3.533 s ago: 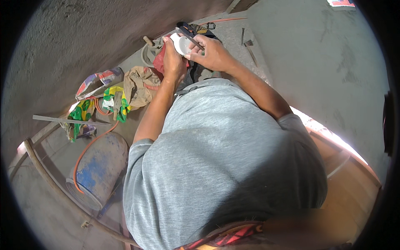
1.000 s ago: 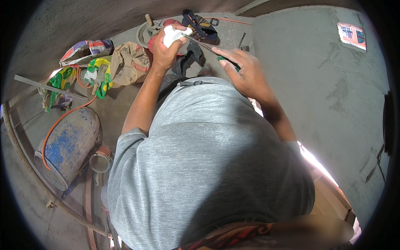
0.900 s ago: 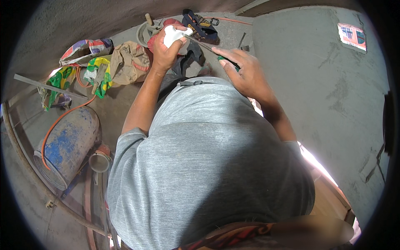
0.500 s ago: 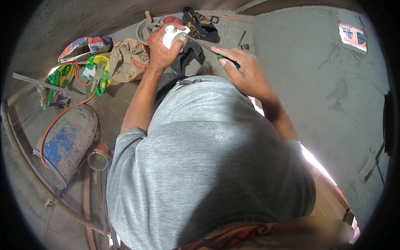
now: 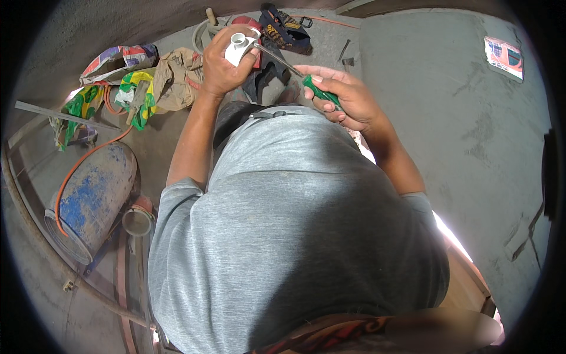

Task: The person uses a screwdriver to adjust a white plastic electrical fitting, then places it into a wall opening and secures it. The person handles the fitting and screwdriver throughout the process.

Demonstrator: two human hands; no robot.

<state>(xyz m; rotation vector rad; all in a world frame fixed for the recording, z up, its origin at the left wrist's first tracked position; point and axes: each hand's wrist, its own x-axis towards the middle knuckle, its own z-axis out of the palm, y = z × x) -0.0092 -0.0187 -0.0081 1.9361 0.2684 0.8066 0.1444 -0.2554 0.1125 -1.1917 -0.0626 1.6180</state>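
A white plastic fitting (image 5: 235, 54) with a round, open socket is gripped in my left hand (image 5: 221, 64), fingers behind it and thumb along its lower edge. My right hand (image 5: 345, 97) is closed around the green handle of a screwdriver (image 5: 320, 89). Its index finger stretches out beside the shaft. The metal shaft slants up and left, and its tip meets the right side of the fitting near my left thumb. What the tip bears on is too small to make out.
Crumpled sacks (image 5: 177, 79) and a dark bag (image 5: 285, 30) lie beyond my hands. On the left, a dirty blue drum (image 5: 97, 192) lies on its side with an orange hose (image 5: 82, 162) over it, beside a small bucket (image 5: 138, 221). A grey wall (image 5: 436, 106) rises at right.
My right hand has turned and wrapped its fingers around the screwdriver's handle, which shows more now. My left hand and the fitting have shifted slightly left and tilted.
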